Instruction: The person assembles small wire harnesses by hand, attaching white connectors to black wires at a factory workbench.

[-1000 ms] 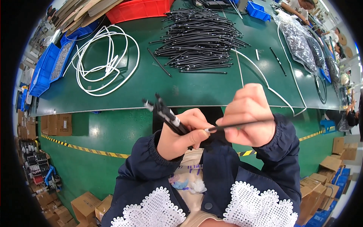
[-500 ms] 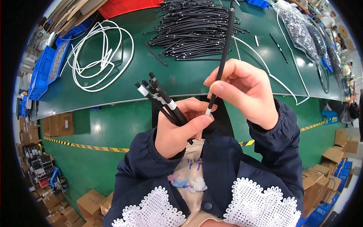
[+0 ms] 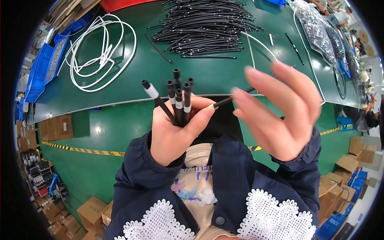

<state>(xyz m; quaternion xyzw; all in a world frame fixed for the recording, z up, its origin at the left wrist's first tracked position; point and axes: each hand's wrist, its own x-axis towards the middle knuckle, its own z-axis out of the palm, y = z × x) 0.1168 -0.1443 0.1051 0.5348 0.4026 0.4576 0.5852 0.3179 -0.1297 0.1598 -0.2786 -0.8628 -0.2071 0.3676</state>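
My left hand (image 3: 170, 138) is closed around several black tubes (image 3: 179, 114) with white bands, their ends pointing up and away from me. Between its thumb and fingers, the same hand pinches the end of another thin black tube (image 3: 225, 101), which slants toward the right. My right hand (image 3: 286, 116) is beside that tube's other end, its fingers spread and smeared by motion. The tube's far part disappears behind those fingers. Beyond both hands, a large pile of black tubes (image 3: 204, 30) lies on the green table (image 3: 116, 90).
A coil of white tubing (image 3: 132, 50) rests at the left, near a blue bin (image 3: 38, 82) of small parts. Clear plastic bags (image 3: 314, 34) lie at the far right. Stray tubes (image 3: 295, 50) lie around the pile. Cardboard boxes (image 3: 58, 128) stand on the floor.
The single tube has swung from steep to a low slant toward the right. My right hand has opened from its pinch and shifted right and down. The bundle in my left hand has turned more upright.
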